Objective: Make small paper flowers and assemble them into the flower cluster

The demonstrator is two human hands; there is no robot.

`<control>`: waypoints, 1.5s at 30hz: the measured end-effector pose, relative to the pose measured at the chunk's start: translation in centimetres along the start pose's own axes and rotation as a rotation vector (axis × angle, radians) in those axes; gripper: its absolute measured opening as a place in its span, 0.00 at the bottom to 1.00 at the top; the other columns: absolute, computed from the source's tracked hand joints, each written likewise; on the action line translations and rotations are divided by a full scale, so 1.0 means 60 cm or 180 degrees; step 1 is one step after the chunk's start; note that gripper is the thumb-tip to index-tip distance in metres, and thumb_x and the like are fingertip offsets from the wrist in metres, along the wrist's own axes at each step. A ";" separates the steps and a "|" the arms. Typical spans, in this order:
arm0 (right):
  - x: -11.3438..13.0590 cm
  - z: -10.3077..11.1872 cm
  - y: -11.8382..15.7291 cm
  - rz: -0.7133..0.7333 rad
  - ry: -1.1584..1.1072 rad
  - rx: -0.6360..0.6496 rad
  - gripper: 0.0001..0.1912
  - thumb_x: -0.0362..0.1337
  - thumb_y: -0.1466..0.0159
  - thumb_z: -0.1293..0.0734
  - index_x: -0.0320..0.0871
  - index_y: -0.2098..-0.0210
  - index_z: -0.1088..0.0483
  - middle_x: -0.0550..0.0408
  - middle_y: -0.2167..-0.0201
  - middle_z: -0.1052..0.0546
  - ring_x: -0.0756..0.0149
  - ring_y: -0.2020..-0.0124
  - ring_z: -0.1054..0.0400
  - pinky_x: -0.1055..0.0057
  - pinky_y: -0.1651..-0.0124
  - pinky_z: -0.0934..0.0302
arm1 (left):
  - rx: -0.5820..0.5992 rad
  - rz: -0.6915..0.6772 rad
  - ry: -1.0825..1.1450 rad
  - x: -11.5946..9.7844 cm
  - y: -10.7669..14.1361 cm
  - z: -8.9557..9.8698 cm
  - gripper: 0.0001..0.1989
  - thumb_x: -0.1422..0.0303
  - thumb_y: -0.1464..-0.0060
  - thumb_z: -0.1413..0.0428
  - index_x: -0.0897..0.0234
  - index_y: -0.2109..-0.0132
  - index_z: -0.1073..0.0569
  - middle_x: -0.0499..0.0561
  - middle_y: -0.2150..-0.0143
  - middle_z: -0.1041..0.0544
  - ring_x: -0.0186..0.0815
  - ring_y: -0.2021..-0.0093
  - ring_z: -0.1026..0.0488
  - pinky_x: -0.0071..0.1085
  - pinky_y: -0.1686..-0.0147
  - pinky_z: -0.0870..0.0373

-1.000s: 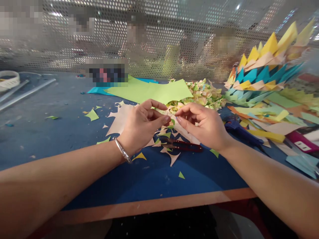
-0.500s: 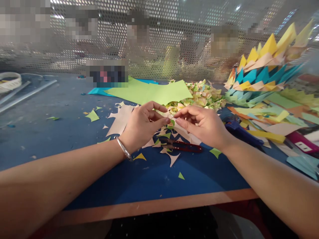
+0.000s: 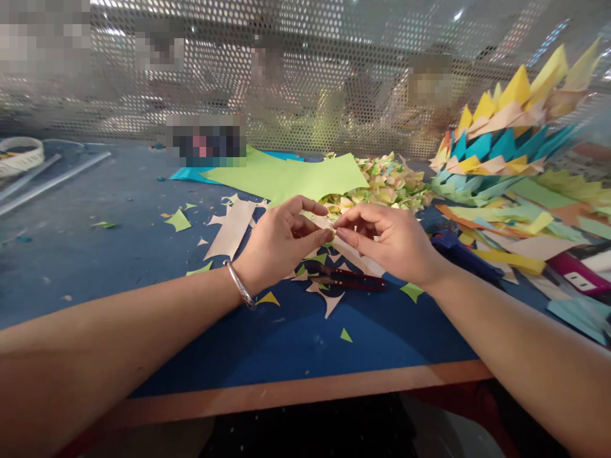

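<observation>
My left hand (image 3: 284, 238) and my right hand (image 3: 389, 242) meet over the middle of the table, thumbs and forefingers pinched. Between the fingertips is a small green paper piece (image 3: 329, 242), mostly hidden by the fingers. Just below lie small dark-red-handled snips (image 3: 356, 278) among paper offcuts (image 3: 329, 302). A cut pinkish-white paper sheet (image 3: 232, 230) with curved notches lies left of my left hand, and another pale strip is partly covered by my right hand. Behind the hands lies a large light-green paper sheet (image 3: 305, 177).
A heap of small folded paper pieces (image 3: 394, 181) sits behind my right hand. At right stand layered paper-point crowns (image 3: 501, 146), beside paper strips (image 3: 534, 248), a dark blue tool (image 3: 465, 257) and a magenta object (image 3: 580, 275). Tape roll (image 3: 21, 159) lies far left; perforated metal panel (image 3: 305, 76) behind.
My left hand has shifted slightly right, its thumb tip now nearer the right fingers. Less of the small green paper piece shows between them. The right hand has hardly moved.
</observation>
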State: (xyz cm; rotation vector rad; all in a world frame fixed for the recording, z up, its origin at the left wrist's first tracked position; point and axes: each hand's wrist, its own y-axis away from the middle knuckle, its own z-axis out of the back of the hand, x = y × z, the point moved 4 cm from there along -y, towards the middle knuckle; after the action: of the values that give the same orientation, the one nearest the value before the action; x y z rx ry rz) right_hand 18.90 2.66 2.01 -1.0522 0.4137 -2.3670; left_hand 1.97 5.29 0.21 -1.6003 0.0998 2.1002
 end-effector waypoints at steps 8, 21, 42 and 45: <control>-0.027 0.011 -0.002 -0.0268 0.0255 0.0174 0.09 0.40 0.37 0.31 0.41 0.63 0.23 0.53 0.70 0.22 0.71 0.76 0.34 0.73 0.74 0.42 | -0.0145 -0.0271 -0.0989 0.002 -0.011 0.006 0.07 0.67 0.46 0.43 0.62 0.59 0.25 0.54 0.60 0.19 0.37 0.60 0.24 0.32 0.63 0.30; -0.050 0.026 -0.005 -0.0689 0.0600 0.0528 0.07 0.38 0.38 0.32 0.44 0.64 0.22 0.54 0.71 0.20 0.66 0.73 0.29 0.70 0.72 0.41 | 0.0218 -0.0282 -0.2175 -0.017 -0.040 -0.001 0.13 0.62 0.47 0.44 0.61 0.57 0.20 0.56 0.60 0.19 0.42 0.61 0.25 0.35 0.63 0.34; -0.037 0.025 -0.007 -0.0522 0.0525 0.0129 0.08 0.40 0.37 0.32 0.41 0.68 0.25 0.59 0.82 0.28 0.72 0.82 0.38 0.72 0.77 0.47 | 0.0248 0.0139 -0.0941 0.017 -0.056 0.006 0.03 0.68 0.55 0.41 0.63 0.71 0.23 0.50 0.73 0.21 0.34 0.73 0.27 0.31 0.71 0.33; -0.035 0.024 -0.006 -0.0539 0.0492 0.0128 0.09 0.40 0.36 0.33 0.41 0.67 0.25 0.58 0.81 0.27 0.72 0.82 0.38 0.72 0.77 0.47 | -0.0088 0.0297 -0.0419 0.021 -0.054 0.010 0.03 0.70 0.53 0.39 0.64 0.71 0.24 0.50 0.74 0.22 0.33 0.73 0.27 0.31 0.70 0.31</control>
State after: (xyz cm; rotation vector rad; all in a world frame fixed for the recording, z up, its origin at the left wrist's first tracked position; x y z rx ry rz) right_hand 21.09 4.04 1.86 -0.9218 0.3422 -2.6066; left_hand 2.59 8.76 -0.01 -1.4944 0.1030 2.2817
